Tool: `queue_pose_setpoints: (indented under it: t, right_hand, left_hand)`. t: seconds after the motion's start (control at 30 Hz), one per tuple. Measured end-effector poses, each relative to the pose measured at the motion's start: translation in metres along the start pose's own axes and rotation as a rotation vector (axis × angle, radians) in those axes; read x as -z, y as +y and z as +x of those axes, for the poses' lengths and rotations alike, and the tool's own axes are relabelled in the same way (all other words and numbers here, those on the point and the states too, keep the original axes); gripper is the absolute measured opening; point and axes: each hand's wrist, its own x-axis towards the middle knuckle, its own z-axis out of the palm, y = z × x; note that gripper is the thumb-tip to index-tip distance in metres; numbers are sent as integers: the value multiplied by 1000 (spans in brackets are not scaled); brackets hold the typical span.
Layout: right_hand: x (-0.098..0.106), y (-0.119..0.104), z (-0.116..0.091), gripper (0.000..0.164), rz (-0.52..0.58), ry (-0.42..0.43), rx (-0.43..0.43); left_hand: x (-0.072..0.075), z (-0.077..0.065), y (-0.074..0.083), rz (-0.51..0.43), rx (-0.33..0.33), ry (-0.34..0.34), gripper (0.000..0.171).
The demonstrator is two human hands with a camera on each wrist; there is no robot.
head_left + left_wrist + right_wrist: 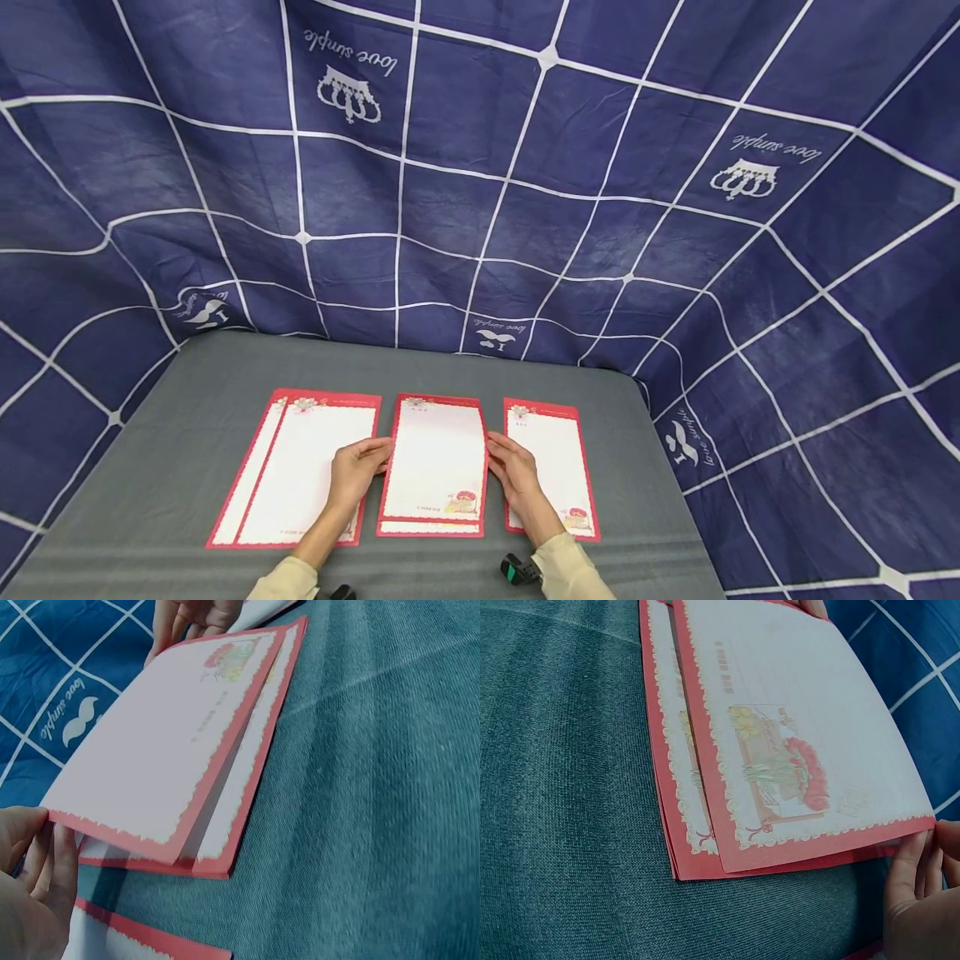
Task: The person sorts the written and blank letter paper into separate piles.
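Work centres on the middle sheet (435, 458), which we see raised at a slant over the middle pile (431, 527) on the grey table (637, 467). The left hand (356, 468) pinches its left edge and the right hand (513, 468) pinches its right edge, thumbs above and fingers beneath. To the left we find two left sheets (307, 467), the upper set a little to the right of the lower; to the right lies the right sheet (547, 467), and we cannot tell whether more lie beneath it.

We judge the spread into three groups to be made. The middle group looks unfinished: a strip of the pile shows past the held sheet's near edge, so the two are not yet squared up. We cannot tell whether this sheet is arriving or leaving. The left pair, too, remains uneven.
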Motion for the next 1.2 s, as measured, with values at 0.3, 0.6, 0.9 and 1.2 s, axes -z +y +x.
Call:
queue_pose_setpoints:
  t: [0.3, 0.6, 0.9, 1.2]
  right_hand:
    - [1, -8, -4, 42, 9, 7, 24]
    - [4, -25, -5, 39, -35, 54, 77]
    - [23, -51, -7, 36, -86, 128, 155]
    - [55, -70, -9, 37, -146, 227, 165]
  left_hand:
    - [-10, 3, 1, -16, -24, 42, 22]
    - [-22, 2, 10, -53, -68, 46, 23]
    - [-51, -1, 22, -74, -73, 25, 22]
    - [-91, 1, 27, -97, -127, -30, 11]
